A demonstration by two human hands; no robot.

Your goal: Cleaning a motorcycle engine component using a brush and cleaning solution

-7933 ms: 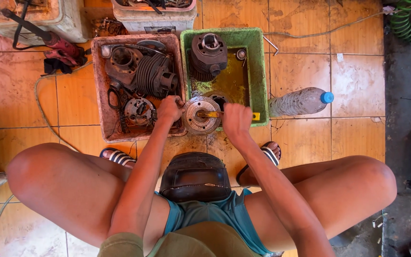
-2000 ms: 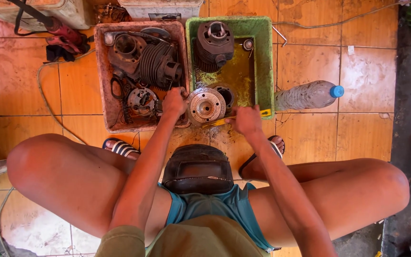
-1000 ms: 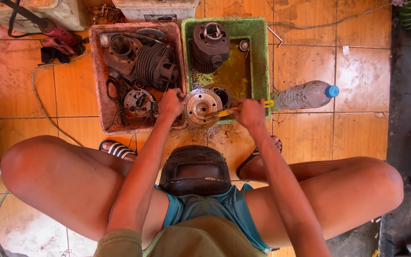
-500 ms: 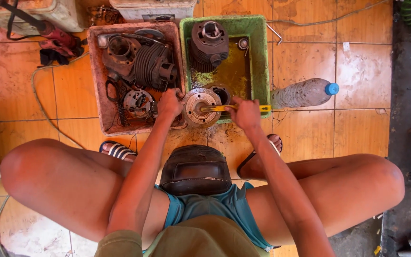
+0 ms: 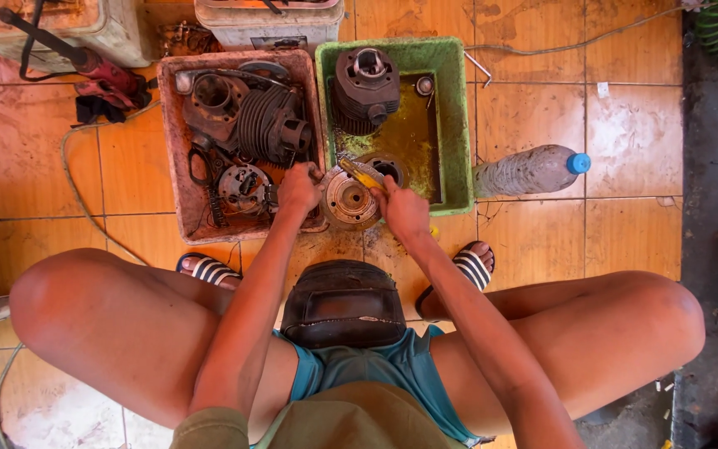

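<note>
Tiled floor (image 5: 625, 166), hands on round engine part (image 5: 347, 199)

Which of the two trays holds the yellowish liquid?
The green tray on the right; its floor is wet and yellow around a dark finned cylinder. The reddish tray beside it holds only dry parts.

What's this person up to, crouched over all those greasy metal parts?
A person squats on an orange tiled floor over two trays of engine parts. The left hand steadies a round metal disc-shaped part at the near edge of the green tray, while the right hand works a yellow-handled tool against it. A finned cylinder sits in the green tray's dirty liquid, more parts fill the red tray, and a plastic bottle lies on its side nearby.
</note>
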